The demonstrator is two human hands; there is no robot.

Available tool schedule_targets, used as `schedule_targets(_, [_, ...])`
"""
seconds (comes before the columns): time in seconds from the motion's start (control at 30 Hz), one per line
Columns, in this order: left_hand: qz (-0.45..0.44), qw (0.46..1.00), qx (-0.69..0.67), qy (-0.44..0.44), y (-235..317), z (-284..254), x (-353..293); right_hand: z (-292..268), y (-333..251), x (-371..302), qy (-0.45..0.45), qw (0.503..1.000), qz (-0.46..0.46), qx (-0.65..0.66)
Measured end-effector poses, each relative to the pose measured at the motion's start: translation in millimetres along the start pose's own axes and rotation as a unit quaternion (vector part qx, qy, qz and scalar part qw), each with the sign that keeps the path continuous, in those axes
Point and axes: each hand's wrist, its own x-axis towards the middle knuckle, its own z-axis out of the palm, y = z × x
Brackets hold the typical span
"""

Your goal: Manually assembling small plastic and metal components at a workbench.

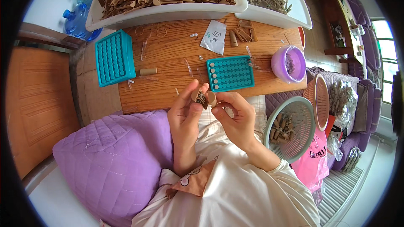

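Head view. Left hand point(186, 113) pinching a short tan tube point(198, 95) between thumb and fingertips, with a dark brown insert point(202, 98) showing at its open mouth. Right hand point(235, 117) pinching a second, smaller tan tube piece point(212, 98) just beside it, the two pieces touching or nearly so; cannot tell which. Both held over the lap, just off the near edge of the wooden table point(168, 59).

Progress, judged from the layout: teal tray point(230, 72) at 12 o'clock from the hands, one column at its left side filled with tan tube ends, remaining holes open. Second teal tray point(114, 57) at 10 o'clock, holes open. One loose tan tube point(148, 72) lying between the trays. White bin point(164, 12) of brown parts heaped full at the far edge. Grey basket point(294, 128) at 3 o'clock holding a modest heap of tan pieces. Early stage by the look of it; most of the work left.

Orientation: held tube's open end facing up toward the camera, long axis tipped roughly toward 1 o'clock; too foreshortened to tell exactly. Loose tube's long axis running 3 to 9 o'clock.
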Motion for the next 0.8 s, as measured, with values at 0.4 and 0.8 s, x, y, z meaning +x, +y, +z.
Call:
schedule_targets(0.4, [-0.011, 0.999, 0.003, -0.05, 1, 14, -7, -7, 1, 2, 0.0, 1.0, -0.015, -0.008])
schedule_targets(0.8, [0.048, 0.998, 0.044, -0.02, -11, 23, -14, 0, -4, -13, -0.102, 0.983, -0.072, -0.131])
